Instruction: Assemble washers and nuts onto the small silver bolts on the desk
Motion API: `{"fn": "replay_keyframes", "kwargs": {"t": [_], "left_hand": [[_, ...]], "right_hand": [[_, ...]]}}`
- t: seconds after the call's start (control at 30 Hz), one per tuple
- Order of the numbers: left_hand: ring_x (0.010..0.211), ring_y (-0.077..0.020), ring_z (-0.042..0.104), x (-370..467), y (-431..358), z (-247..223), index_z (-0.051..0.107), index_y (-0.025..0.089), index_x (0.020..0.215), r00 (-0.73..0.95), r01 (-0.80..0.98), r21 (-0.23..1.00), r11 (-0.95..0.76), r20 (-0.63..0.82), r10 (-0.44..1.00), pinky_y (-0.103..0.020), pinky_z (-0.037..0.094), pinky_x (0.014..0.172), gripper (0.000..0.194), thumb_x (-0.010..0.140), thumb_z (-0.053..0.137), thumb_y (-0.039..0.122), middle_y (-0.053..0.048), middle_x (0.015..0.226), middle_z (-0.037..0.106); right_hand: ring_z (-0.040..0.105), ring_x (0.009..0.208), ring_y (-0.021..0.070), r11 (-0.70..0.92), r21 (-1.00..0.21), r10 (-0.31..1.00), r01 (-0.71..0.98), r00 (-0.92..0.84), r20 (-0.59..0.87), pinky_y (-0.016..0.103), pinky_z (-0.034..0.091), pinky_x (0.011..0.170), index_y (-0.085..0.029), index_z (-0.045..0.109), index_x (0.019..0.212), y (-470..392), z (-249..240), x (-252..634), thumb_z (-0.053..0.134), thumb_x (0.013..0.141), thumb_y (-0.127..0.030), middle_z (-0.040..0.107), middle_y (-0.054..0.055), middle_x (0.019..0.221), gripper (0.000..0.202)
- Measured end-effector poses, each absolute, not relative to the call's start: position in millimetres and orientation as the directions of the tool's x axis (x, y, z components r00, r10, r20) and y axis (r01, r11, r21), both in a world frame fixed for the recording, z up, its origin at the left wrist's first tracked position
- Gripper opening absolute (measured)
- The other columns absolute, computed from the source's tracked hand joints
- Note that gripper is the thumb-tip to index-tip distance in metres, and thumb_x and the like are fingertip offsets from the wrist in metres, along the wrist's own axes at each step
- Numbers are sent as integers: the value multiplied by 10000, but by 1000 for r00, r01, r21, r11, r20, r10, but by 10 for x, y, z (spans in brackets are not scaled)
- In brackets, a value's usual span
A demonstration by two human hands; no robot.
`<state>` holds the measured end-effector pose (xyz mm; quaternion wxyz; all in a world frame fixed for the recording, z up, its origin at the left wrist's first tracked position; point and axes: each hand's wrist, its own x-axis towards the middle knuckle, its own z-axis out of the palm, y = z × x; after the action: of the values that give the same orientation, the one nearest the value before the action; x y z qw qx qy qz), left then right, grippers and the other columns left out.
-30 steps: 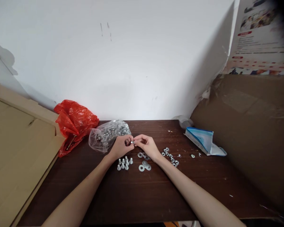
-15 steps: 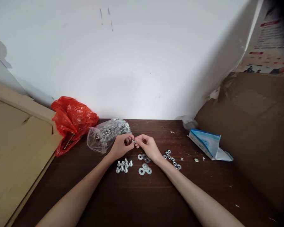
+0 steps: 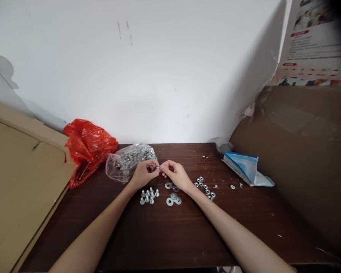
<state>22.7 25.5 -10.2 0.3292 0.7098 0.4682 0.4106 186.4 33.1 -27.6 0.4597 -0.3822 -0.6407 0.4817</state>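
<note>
My left hand [image 3: 144,174] and my right hand [image 3: 176,175] meet fingertip to fingertip over the dark table [image 3: 159,235]. Both pinch one small metal piece [image 3: 158,168], too small to make out fully. Several silver bolts [image 3: 147,198] stand grouped below my left hand. Flat washers [image 3: 169,201] lie in two loose clusters beside and below my right wrist, some overlapping. To the right of my right forearm, several nuts [image 3: 205,187] form a slanting row.
A clear bag of metal parts [image 3: 136,153] lies behind my left hand, beside a red plastic bag [image 3: 91,146]. Cardboard [image 3: 25,182] borders the left. A blue and white packet [image 3: 244,167] and a large brown box [image 3: 301,144] are at the right.
The camera view has shifted a little, bringing the table's front edge into sight. Both hands keep their pinch on the small metal piece, with only slight finger movement.
</note>
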Motion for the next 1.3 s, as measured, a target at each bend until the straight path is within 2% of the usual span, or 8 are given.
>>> {"fn": "replay_keyframes", "kwargs": {"t": [0.2,0.4,0.5,0.73,0.9,1.1,1.2,1.3], "left_hand": [[486,-62,469,211,248,-91,562,117,811,226,306,908,-286,223,948,-178,392,502,156,681,586,199,37,590,501],[502,-68,461,208,233,-101,581,116,765,228,382,867,-319,246,942,-176,381,509,115,683,581,197,33,563,499],[516,-67,450,207,237,-115,571,119,726,208,406,845,-347,284,936,-171,361,515,80,681,574,185,29,565,507],[526,-60,410,206,271,-134,574,120,770,244,394,842,-370,292,925,-161,342,512,109,696,579,199,43,565,449],[524,-62,407,198,281,-145,596,121,802,237,400,843,-360,284,929,-155,345,499,134,701,581,208,46,561,438],[513,-60,405,202,260,-127,609,118,742,248,479,791,-380,294,923,-160,341,505,101,702,567,200,38,549,469],[514,-64,408,203,271,-121,611,119,742,237,484,794,-367,284,929,-166,343,512,110,705,573,215,36,552,476],[521,-71,411,201,300,-129,608,123,758,243,446,816,-369,286,927,-174,349,526,133,721,573,245,37,551,468]], "right_hand": [[528,558,128,319,-928,924,194,-282,259,249,439,564,-171,575,707,326,-306,1866,554,801,-485,581,0,599,328],[554,665,130,327,-940,910,101,-302,284,252,458,638,-152,608,873,373,-376,1875,644,722,-358,612,17,736,258],[551,686,135,362,-926,901,112,-297,316,252,450,634,-154,600,908,352,-346,1867,610,752,-352,611,23,763,253],[488,623,139,454,-821,888,348,-253,384,265,379,595,-169,544,628,306,-261,1859,486,859,-407,554,17,643,337],[519,659,141,435,-845,895,312,-252,367,254,387,591,-167,601,741,334,-298,1876,544,824,-364,590,24,727,221],[557,719,139,419,-895,881,150,-305,361,251,435,633,-168,583,885,328,-326,1871,593,769,-262,612,26,824,150],[555,713,140,410,-896,893,171,-277,355,255,435,649,-167,596,866,307,-296,1872,563,809,-305,613,23,787,153],[526,664,140,428,-858,899,284,-230,372,260,406,623,-166,596,730,290,-254,1876,519,845,-345,582,19,709,226]]}}
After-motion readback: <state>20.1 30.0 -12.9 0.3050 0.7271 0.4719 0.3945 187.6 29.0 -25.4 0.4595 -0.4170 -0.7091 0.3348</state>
